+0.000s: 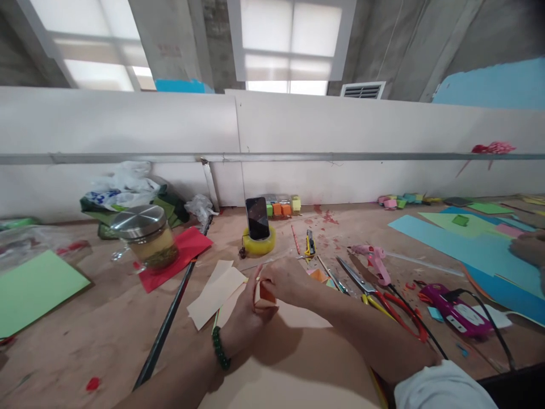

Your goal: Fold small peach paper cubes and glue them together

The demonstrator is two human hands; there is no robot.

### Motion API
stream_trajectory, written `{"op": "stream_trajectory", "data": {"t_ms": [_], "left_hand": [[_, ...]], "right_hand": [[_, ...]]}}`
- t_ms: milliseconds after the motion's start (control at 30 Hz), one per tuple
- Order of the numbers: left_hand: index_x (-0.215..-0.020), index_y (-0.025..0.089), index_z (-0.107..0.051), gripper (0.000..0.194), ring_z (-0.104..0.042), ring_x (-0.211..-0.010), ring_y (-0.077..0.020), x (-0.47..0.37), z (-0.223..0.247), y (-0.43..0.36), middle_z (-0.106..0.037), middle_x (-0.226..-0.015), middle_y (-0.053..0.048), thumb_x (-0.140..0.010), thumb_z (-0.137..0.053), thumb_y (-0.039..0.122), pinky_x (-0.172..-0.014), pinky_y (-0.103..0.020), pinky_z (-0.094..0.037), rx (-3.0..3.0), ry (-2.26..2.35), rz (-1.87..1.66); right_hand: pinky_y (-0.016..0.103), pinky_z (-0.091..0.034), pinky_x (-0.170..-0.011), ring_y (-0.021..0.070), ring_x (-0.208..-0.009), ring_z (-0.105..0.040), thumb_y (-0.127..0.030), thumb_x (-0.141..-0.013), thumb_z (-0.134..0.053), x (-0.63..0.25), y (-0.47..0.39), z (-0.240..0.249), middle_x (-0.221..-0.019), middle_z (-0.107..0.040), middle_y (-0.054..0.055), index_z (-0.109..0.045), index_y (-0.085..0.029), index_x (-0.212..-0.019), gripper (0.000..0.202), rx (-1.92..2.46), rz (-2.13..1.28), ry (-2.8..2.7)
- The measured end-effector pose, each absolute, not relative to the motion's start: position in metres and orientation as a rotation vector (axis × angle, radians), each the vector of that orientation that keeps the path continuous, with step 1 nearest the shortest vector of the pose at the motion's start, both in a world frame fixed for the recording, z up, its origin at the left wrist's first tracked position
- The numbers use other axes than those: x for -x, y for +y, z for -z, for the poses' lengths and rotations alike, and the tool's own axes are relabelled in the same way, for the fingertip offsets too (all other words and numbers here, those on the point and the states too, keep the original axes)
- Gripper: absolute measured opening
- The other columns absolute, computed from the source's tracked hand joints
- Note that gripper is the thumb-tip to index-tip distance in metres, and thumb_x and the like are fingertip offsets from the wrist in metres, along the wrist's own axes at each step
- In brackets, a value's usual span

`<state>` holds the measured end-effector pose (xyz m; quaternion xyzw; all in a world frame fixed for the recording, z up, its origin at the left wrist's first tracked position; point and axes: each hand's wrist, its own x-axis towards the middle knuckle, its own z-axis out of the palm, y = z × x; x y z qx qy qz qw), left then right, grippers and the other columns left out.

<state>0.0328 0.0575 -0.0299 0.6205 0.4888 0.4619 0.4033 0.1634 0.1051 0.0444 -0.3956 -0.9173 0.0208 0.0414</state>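
A small folded box of orange paper point(264, 297) sits between my hands, its open side toward me. My left hand point(247, 309), with a green bead bracelet at the wrist, wraps its fingers round the box from the left. My right hand point(286, 279) reaches over the top with curled fingers pressed on the box's upper edge; its fingertips are partly hidden. Below them spreads a large sheet of pale orange paper point(293, 363). Cut pale paper strips point(219, 289) lie left of my hands. Just beyond my right wrist is another small orange folded paper piece point(318, 276).
To the right lie red-handled scissors point(400, 312), a pink glue gun point(374, 260) and a purple power strip point(457, 312). A phone point(258, 218) leans in a yellow tape roll point(259, 244). At left stands a glass tea jar point(149, 241). Another person's hand point(529, 248) shows far right.
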Motion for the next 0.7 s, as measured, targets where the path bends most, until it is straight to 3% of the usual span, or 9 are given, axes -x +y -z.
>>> {"op": "stream_trajectory", "data": {"t_ms": [367, 567, 700], "left_hand": [[-0.142, 0.019, -0.031, 0.088, -0.052, -0.121, -0.0266, -0.0347, 0.0231, 0.0573, -0.056, -0.129, -0.011, -0.058, -0.057, 0.011, -0.101, -0.038, -0.042, -1.536, 1.208, -1.122], [-0.142, 0.019, -0.03, 0.087, -0.062, -0.101, -0.024, -0.0332, 0.0242, 0.0594, -0.061, -0.12, -0.011, -0.06, -0.058, 0.013, -0.077, -0.03, -0.054, -1.446, 1.221, -1.109], [-0.145, 0.022, -0.025, 0.092, -0.063, -0.075, -0.0145, -0.0327, 0.027, 0.0584, -0.06, -0.12, -0.009, -0.059, -0.059, 0.013, -0.062, -0.024, -0.052, -1.363, 1.237, -1.056]], "right_hand": [[0.025, -0.033, -0.055, 0.0189, -0.076, -0.065, -0.017, -0.077, -0.057, -0.168, 0.1149, -0.0359, -0.088, -0.073, 0.004, -0.072, -0.02, -0.087, 0.018, 1.115, -0.303, -2.774], [0.025, -0.036, -0.059, 0.0189, -0.078, -0.064, -0.013, -0.079, -0.055, -0.1635, 0.1123, -0.0396, -0.092, -0.072, 0.007, -0.07, -0.016, -0.09, 0.019, 1.209, -0.299, -2.768], [0.025, -0.035, -0.057, 0.0188, -0.077, -0.064, -0.016, -0.079, -0.058, -0.1615, 0.113, -0.0391, -0.089, -0.072, 0.007, -0.071, -0.016, -0.086, 0.015, 1.223, -0.344, -2.818]]}}
